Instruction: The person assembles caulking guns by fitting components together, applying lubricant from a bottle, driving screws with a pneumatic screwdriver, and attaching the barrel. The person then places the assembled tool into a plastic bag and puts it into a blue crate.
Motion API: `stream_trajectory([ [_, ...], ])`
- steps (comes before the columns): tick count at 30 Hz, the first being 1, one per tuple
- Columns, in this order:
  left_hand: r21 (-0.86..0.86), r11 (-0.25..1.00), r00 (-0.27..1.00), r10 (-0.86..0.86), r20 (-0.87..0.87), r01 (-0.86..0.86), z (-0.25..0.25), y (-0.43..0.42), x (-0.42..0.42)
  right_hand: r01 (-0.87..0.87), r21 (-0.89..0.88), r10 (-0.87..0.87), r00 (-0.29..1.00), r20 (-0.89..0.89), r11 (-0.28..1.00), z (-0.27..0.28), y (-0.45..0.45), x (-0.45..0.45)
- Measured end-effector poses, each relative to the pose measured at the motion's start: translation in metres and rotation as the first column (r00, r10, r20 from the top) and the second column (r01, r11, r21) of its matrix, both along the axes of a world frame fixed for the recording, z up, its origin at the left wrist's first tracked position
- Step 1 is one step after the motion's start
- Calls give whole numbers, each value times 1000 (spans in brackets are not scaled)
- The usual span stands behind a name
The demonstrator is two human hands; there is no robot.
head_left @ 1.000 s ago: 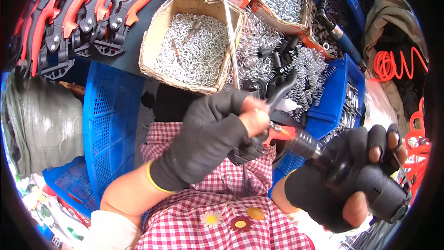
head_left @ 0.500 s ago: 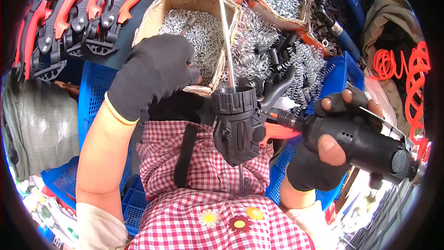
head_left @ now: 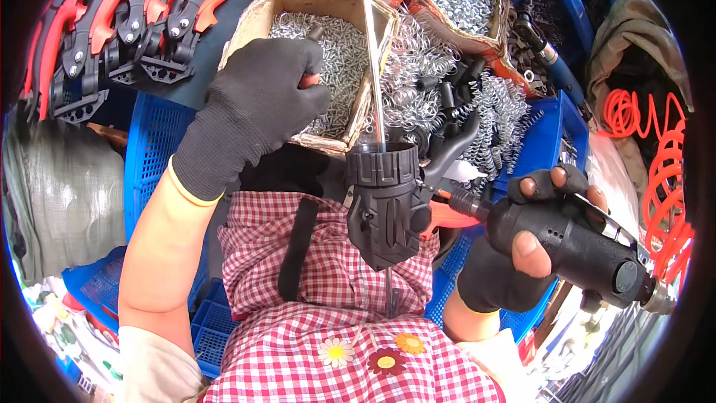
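My left hand, in a black glove with bare fingertips, is over the near side of a cardboard box of small screws. Its fingers are curled together; what they hold, if anything, is hidden. In my right hand is a black power screwdriver, its bit pointing left. The bit's tip is at the side of a black plastic tool body with a red lever; whether they touch is unclear. A long metal rod rises from the body's round collar.
Loose springs and black plastic parts lie right of the screw box. Behind stands a box of nuts. Several red-and-black handle assemblies lie upper left. A red coiled hose hangs at right. Blue crates stand around.
My left hand has moved up and slightly right, farther over the screws, with its fingers still curled. The right hand and screwdriver stay almost in place. The view has shifted slightly.
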State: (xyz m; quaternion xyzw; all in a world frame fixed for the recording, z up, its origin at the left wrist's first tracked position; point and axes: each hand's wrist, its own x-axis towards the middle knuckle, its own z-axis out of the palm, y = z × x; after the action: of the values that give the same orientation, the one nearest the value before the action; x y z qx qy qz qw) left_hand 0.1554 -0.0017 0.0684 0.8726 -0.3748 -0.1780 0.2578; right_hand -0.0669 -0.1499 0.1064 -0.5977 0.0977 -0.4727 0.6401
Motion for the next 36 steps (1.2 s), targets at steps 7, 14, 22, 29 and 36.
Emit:
stream_trajectory([
  [7,-180,981,996,71,-45,-78,-2,2,-5,105,-74,-114,985,-130,992,8,6,6],
  [14,-515,857,988,97,120,-21,2,10,-22,33,-82,-42,993,-114,996,7,5,7],
  [22,-613,767,858,-175,-482,-189,2,30,-98,-9,-106,-9,985,-172,994,6,9,12],
  [29,-382,787,445,-154,-882,-485,1,36,-126,-94,-222,60,986,-155,971,-3,4,14],
  [36,-244,661,193,-151,-970,-710,5,31,-131,-15,-109,6,997,-76,994,3,13,16],
])
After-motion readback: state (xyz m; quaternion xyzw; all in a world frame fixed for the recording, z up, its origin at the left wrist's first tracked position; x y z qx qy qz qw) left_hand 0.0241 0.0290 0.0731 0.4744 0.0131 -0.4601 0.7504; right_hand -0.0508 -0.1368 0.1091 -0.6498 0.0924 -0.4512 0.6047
